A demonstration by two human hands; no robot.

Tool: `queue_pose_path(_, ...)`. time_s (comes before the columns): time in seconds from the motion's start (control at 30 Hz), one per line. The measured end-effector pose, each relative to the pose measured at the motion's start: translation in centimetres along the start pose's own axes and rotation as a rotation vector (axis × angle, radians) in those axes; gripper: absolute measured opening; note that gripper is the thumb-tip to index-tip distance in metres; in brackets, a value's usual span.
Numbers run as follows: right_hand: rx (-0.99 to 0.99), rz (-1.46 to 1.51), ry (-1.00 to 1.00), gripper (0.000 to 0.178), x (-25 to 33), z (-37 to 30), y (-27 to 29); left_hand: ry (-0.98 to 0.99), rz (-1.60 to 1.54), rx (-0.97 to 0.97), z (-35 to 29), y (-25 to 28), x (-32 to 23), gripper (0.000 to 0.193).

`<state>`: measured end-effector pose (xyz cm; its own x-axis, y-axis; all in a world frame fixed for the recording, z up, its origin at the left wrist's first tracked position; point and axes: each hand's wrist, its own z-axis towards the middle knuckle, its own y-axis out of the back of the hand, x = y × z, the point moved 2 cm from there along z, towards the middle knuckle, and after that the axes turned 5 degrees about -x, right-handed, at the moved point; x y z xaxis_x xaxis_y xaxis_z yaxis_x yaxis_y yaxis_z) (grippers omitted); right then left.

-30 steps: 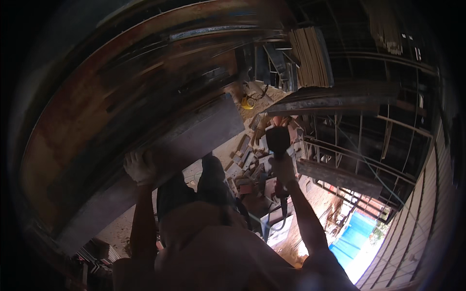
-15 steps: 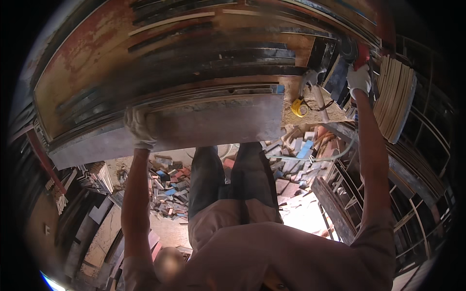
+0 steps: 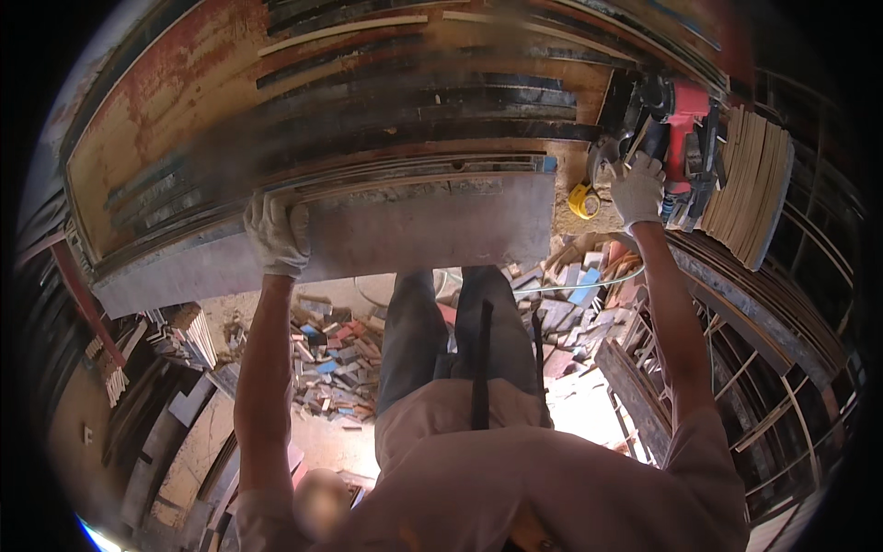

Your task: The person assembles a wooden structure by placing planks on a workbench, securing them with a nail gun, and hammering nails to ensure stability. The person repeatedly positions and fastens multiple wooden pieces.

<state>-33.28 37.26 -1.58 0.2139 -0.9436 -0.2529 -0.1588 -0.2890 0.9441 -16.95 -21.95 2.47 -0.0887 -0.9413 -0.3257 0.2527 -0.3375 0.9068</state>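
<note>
My left hand (image 3: 278,235), in a pale work glove, grips the upper edge of a long grey-brown board (image 3: 432,225) that stands on its edge along the near side of the workbench. My gloved right hand (image 3: 637,191) is closed round the handle of a hammer (image 3: 602,155); the head shows left of the fingers, and the hand covers most of the handle. Just left of that hand lies a yellow tape measure (image 3: 582,200). To its right rests a red and black nail gun (image 3: 682,129), which no hand touches.
Dark wooden strips (image 3: 441,106) lie across the bench top (image 3: 175,92). A stack of thin boards (image 3: 750,184) stands at the right end. Wood offcuts (image 3: 336,363) cover the floor round my legs. A thin hose (image 3: 589,285) runs beneath the bench's right end.
My right hand has left the nail gun, moved left and nearer, and closed on the hammer's handle. The nail gun now lies on the bench. My left hand stays on the board.
</note>
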Motion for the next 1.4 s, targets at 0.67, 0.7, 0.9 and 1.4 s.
queue_pose_path(0.67,-0.391,0.913,-0.014,0.033,10.3,-8.3,19.1,0.006,0.113,0.012,-1.1,0.5,0.1,0.023)
queue_pose_path(0.7,-0.437,0.992,0.006,0.033,12.7,-10.7,22.2,0.017,0.100,0.031,-0.8,0.5,-0.3,0.024)
queue_pose_path(0.9,-0.354,0.996,0.125,0.034,21.8,-12.8,13.8,-0.018,0.063,0.022,0.0,-0.6,-0.4,0.024)
queue_pose_path(1.4,-0.141,0.789,0.004,0.039,26.1,-10.9,18.2,-0.004,-0.128,-0.185,-1.4,0.1,1.5,0.029)
